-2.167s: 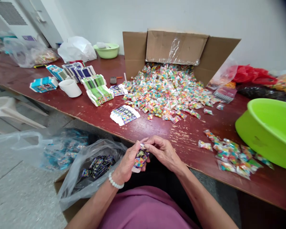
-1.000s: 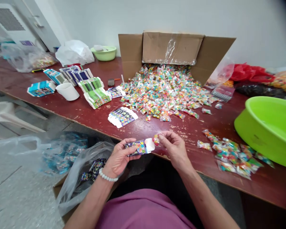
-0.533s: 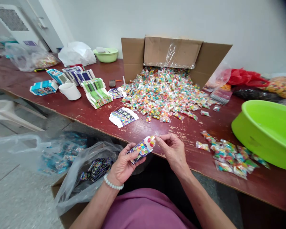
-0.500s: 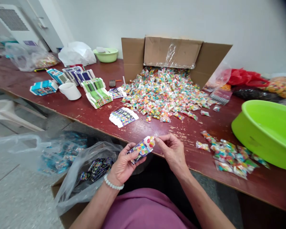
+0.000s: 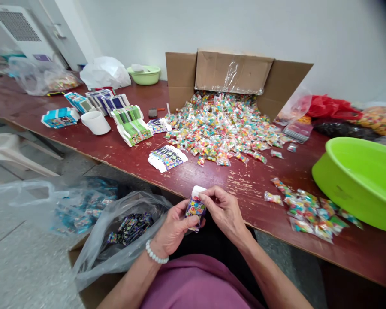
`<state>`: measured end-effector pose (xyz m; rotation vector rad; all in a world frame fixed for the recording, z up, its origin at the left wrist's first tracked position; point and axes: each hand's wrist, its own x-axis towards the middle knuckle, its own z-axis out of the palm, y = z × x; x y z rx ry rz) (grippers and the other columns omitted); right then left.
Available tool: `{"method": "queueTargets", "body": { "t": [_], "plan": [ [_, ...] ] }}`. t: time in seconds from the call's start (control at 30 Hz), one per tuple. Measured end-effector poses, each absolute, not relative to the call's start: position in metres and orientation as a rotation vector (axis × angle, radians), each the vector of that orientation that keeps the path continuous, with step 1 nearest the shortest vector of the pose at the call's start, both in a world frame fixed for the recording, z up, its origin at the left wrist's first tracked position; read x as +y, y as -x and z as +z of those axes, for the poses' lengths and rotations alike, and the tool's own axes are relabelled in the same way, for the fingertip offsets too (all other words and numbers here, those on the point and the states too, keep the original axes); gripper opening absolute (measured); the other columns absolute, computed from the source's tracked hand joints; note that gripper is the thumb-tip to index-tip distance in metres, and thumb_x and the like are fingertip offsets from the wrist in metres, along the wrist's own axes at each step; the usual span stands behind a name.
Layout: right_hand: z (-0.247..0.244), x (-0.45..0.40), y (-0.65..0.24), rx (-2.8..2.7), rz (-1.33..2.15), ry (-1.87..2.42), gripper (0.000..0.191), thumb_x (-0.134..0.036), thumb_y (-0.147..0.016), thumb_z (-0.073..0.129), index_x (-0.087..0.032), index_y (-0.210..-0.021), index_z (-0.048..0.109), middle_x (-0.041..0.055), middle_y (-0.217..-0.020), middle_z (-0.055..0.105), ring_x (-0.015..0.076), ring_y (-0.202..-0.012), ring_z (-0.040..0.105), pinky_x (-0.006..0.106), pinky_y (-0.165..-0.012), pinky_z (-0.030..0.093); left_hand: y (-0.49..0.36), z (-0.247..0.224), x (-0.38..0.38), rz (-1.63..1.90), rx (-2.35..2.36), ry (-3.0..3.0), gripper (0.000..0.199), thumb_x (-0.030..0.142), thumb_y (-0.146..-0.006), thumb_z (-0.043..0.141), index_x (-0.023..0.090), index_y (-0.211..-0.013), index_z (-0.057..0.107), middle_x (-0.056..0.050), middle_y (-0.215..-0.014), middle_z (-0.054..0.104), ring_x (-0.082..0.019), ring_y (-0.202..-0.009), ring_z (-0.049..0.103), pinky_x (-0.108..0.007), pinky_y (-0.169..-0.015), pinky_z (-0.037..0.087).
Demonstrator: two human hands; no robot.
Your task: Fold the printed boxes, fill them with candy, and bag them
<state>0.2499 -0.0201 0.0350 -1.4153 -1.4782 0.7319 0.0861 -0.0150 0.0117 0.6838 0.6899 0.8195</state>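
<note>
Over the table's front edge, my left hand [image 5: 176, 225] grips a small dark purple candy box [image 5: 195, 209] with colourful print, thumb across its front. Its white top flap [image 5: 197, 190] stands up. The fingers of my right hand [image 5: 223, 210] are pinched at the box's open top, where a bit of red shows. Whether a candy packet is still between those fingertips is hidden. Ahead of my hands lies a fanned stack of flat purple boxes [image 5: 167, 158]. Beyond it, a large heap of clear candy packets [image 5: 221, 128] spills from a cardboard carton [image 5: 234, 71].
A green basin [image 5: 350, 189] stands at the right, beside a small pile of candy packets [image 5: 309, 210]. Green flat boxes [image 5: 133, 126] and a white cup [image 5: 95, 123] are at the left. Below the table, a plastic-lined carton [image 5: 94, 257] contains filled purple boxes [image 5: 131, 227].
The box has turned more upright and shifted slightly right. My right fingers have moved down and left onto its opening, and the packet that stuck out now sits lower or is covered.
</note>
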Motion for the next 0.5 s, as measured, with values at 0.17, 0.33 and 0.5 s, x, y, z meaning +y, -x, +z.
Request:
{"method": "queueTargets", "body": {
  "t": [0.17,0.33,0.5],
  "plan": [
    [0.039,-0.017,-0.253,-1.624,0.485,1.416,0.014,-0.027,-0.092,0.057,-0.021,-0.089,0.069,0.0048,-0.085,0.064,0.0185,-0.079,0.06,0.03,-0.071,0.047,-0.081,0.014,-0.008,0.764,0.714,-0.901,0.042,0.027,-0.076,0.078,0.016,-0.115,0.065,-0.007,-0.106,0.064,-0.016,-0.088,0.06,-0.032,-0.077,0.057],
    [0.041,-0.018,-0.256,-1.727,0.594,1.329,0.019,-0.029,-0.092,0.056,-0.023,-0.086,0.072,0.0084,-0.105,0.061,0.0238,-0.103,0.058,0.04,-0.091,0.045,-0.085,0.026,-0.002,0.688,0.674,-0.875,0.044,0.022,-0.075,0.077,0.019,-0.115,0.06,-0.003,-0.094,0.065,-0.014,-0.075,0.063,-0.03,-0.07,0.056],
    [0.033,-0.018,-0.257,-1.175,1.075,1.288,0.034,-0.043,-0.086,0.066,-0.023,-0.113,0.059,0.0058,-0.098,0.064,0.0202,-0.087,0.062,0.035,-0.077,0.051,-0.091,0.029,-0.002,0.771,0.715,-0.73,0.034,0.037,-0.083,0.066,0.017,-0.11,0.059,-0.005,-0.081,0.07,-0.017,-0.061,0.066,-0.027,-0.058,0.052]
  ]
}}
